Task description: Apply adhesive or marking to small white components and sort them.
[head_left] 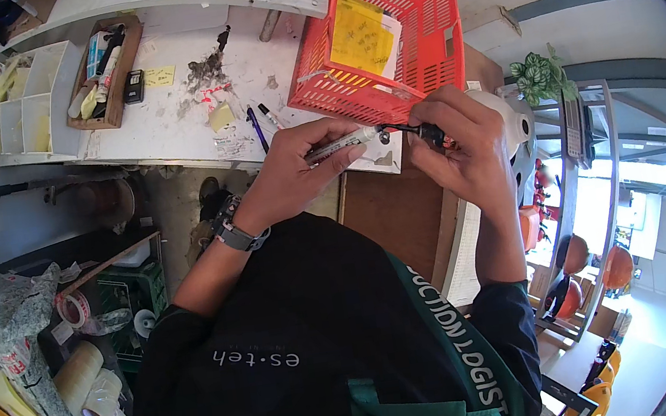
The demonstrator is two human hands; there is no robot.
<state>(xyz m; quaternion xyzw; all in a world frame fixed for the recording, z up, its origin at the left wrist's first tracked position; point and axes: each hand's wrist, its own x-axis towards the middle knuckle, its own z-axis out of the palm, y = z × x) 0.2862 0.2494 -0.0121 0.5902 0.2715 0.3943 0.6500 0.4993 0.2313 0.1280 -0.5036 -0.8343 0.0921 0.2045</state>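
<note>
My left hand [303, 168] pinches a slim white tube [348, 143] with dark print, its narrow end toward the right. Closed around a small black piece [428, 135], my right hand [467, 142] is just to the right of the tube. A thin dark stem runs from this piece toward the tube's tip; I cannot tell whether they touch. Both hands are above the front edge of the white workbench [179, 140], before my body. On the bench left of my left hand lie a blue pen [257, 127] and a black-and-white marker [271, 116].
A red plastic basket [429, 11] with a yellow envelope [360, 36] stands behind my right hand. Farther left are a wooden tray [129, 71] of pens and a white divided organiser [51, 94]. Rolls of tape and wrap [79, 371] lie at lower left. Shelving [606, 212] is at right.
</note>
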